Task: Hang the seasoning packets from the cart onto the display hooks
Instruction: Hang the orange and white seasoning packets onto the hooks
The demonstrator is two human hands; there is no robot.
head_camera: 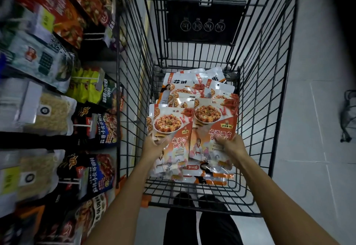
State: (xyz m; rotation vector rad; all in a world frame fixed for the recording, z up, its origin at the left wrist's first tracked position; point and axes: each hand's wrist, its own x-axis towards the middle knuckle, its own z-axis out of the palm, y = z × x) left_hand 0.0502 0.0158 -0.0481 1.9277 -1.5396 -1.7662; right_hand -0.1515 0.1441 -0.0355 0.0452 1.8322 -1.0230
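Note:
A black wire cart (256,98) stands in front of me with several orange and white seasoning packets (194,90) piled in its basket. Both my arms reach down into it. My left hand (154,147) grips the lower left part of one packet (169,123) showing a bowl of red food. My right hand (230,145) holds a second packet (213,121) of the same kind beside it, fingers curled over its lower right face. The display hooks (78,125) stick out of the shelving on the left, carrying other bags.
The display rack (48,82) on the left is packed with hanging bags: black, green, red and clear ones. Grey tiled floor (316,109) lies to the right of the cart. A dark wire object (348,117) stands at the far right edge. My legs show below the cart.

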